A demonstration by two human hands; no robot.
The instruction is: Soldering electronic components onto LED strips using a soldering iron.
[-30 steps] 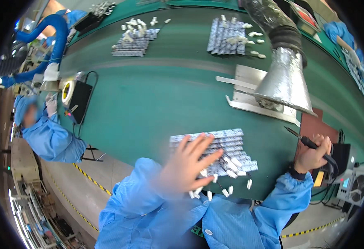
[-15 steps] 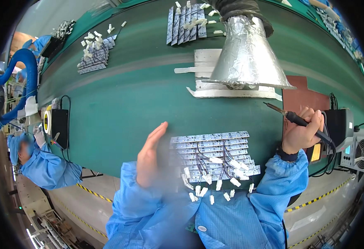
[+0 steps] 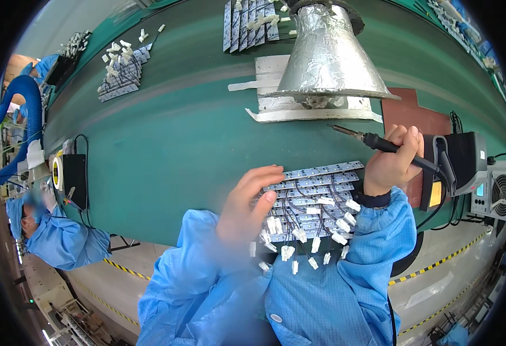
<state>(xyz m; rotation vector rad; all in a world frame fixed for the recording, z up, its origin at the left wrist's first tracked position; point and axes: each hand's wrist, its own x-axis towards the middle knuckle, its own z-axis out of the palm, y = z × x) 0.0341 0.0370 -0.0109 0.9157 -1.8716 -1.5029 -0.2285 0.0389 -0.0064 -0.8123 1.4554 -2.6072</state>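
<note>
Several white LED strip boards (image 3: 316,172) lie in a stacked row at the bench's near edge, fanned out at a slight tilt. Dark wires with white plug connectors (image 3: 299,234) hang from them toward me. My left hand (image 3: 247,199) rests against their left end, thumb and fingers apart, fingertips on the farthest board's corner. A blur covers part of that hand and sleeve. In my right hand (image 3: 394,158) is a soldering iron (image 3: 374,141), its tip pointing left above the green mat. My right wrist is beside the boards' right end.
A foil-covered extraction hood (image 3: 328,57) hangs over a white board (image 3: 269,69). Behind lie more LED boards (image 3: 250,29) and another pile (image 3: 120,81). A black station (image 3: 466,155) stands right, a black box (image 3: 74,179) left. A co-worker (image 3: 62,236) sits at far left.
My left hand has come right and down onto the boards' left end. The boards now lie more tilted and farther right. My right hand has shifted left with the soldering iron. The view has moved slightly.
</note>
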